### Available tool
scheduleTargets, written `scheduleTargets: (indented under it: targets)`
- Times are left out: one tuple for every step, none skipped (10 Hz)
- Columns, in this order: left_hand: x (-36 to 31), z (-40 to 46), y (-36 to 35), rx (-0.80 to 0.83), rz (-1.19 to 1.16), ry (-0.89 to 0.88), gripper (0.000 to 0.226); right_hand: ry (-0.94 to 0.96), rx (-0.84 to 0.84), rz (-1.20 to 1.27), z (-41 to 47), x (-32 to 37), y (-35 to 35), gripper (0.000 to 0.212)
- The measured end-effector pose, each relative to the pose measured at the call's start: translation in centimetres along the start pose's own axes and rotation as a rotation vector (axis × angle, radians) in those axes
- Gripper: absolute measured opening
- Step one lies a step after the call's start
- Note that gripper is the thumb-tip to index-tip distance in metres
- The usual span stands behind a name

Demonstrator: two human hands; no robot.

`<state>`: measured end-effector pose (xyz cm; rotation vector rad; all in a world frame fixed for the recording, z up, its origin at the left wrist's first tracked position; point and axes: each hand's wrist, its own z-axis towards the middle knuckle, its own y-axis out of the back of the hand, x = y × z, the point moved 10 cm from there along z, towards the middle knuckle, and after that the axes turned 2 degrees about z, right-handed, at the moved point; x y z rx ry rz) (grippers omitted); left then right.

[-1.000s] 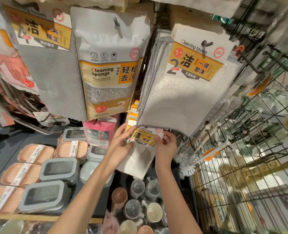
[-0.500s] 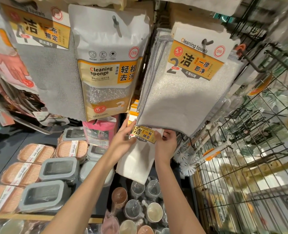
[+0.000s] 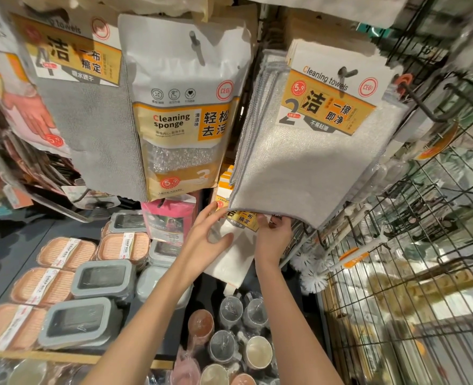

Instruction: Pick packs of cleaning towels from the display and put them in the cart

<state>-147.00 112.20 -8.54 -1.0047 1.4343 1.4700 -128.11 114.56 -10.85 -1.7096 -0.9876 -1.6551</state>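
Observation:
A white pack of cleaning towels [image 3: 234,252] with a yellow label hangs low on the display, its top tucked behind a larger grey towel pack [image 3: 307,151] on a hook. My left hand [image 3: 204,240] holds the white pack's left edge, thumb across its front. Gripping the pack's top right corner by the label is my right hand [image 3: 273,237], fingers curled behind it. Another grey towel pack [image 3: 85,107] hangs at the upper left. No cart shows clearly.
A cleaning sponge bag [image 3: 182,107] hangs between the towel packs. Soap boxes [image 3: 63,254] and grey lidded containers [image 3: 105,276] fill the shelf at lower left. Cups [image 3: 229,343] stand below my arms. A black wire rack [image 3: 410,259] with white brushes [image 3: 313,273] runs along the right.
The white pack has slid upward, further behind the large grey pack, hiding more of its label. Both hands rose slightly with it.

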Motion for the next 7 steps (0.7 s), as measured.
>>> scheduleTargets:
  targets:
    - [-0.3,-0.5,0.3,-0.006,0.012,-0.020,0.055,-0.003,0.012,-0.026,0.1,-0.3,-0.1,0.029]
    - [-0.3,-0.9,0.6,0.002,0.018,-0.020,0.059,0.007,0.031,-0.092,0.1,-0.4,0.3,0.028]
    - [-0.1,-1.2,0.5,0.018,0.022,0.002,0.060,0.013,0.082,-0.133,0.2,-0.4,0.3,0.031]
    - [-0.5,-1.6,0.4,0.035,0.025,0.005,0.060,0.043,0.211,-0.160,-0.2,0.0,-0.3,0.039]
    - [-1.2,-2.0,0.7,0.056,0.041,-0.004,0.065,0.056,0.387,-0.179,-1.0,-0.1,-1.1,0.054]
    - [-2.0,-2.7,1.5,0.058,0.110,-0.026,0.070,0.080,0.469,-0.226,-2.4,0.6,-0.9,0.064]
    - [-3.8,-3.6,2.8,0.054,0.181,-0.044,0.076,0.137,0.480,-0.290,-3.6,2.1,0.3,0.060]
